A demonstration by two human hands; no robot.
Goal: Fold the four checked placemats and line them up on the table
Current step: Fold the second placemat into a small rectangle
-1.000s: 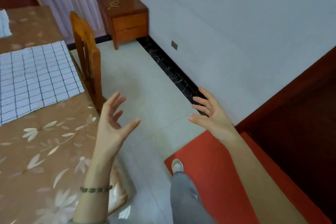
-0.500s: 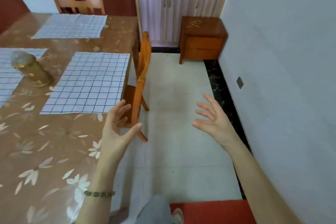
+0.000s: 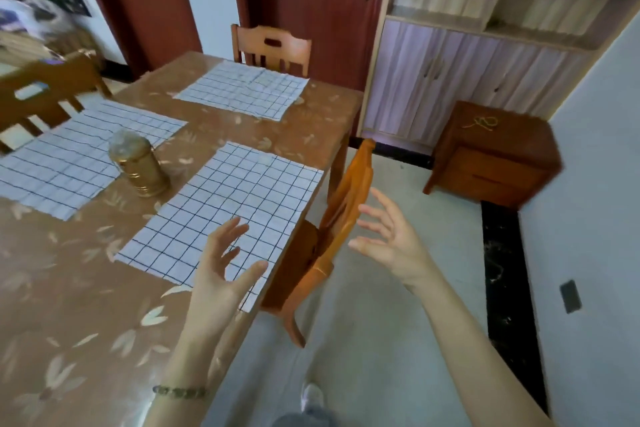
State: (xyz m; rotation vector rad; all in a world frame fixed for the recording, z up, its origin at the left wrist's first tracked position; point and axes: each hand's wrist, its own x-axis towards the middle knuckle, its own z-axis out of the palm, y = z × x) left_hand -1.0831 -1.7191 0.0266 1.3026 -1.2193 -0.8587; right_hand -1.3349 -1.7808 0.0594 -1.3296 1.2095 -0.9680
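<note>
Dining room. The surface [image 3: 69,288] is covered with a brown, flower-printed sheet.

- Three checked placemats are seen on it, all flat and unfolded. The near placemat [image 3: 242,204] lies at the right edge, the far placemat [image 3: 242,90] at the end, and the left placemat [image 3: 69,152] across from the near one.
- A gold canister [image 3: 138,166] stands between the near and left placemats, at the left one's edge.
- The left grip [image 3: 218,274] is held over the near placemat's closest corner. It is released, fingers spread, with nothing in it. Contact with the cloth cannot be judged.
- The right grip [image 3: 391,239] is held beyond the surface's edge, in front of the side chair [image 3: 346,211]. It is likewise released and empty.

Change: over the past second the view has been swung from floor and wall onto the surface. One partly seen mat has become three. The pose of both grips has been kept. This is judged to be an approach, with folding not begun and the near placemat the likely first piece.

Outward: a far chair [image 3: 270,45], a left chair [image 3: 45,87], a dark red door [image 3: 322,10], a tall cabinet [image 3: 450,73] and a nightstand [image 3: 491,156] carrying a yellow cord [image 3: 481,122]. A bead bracelet [image 3: 180,392] is worn on the left wrist.

Hidden or unclear:
- The fourth placemat is not in view.
- The left placemat is cut by the frame edge.
- The near placemat's closest corner is covered by the left grip.
- The upper left is smeared by motion.
- The canister's top is too blurred to read.
</note>
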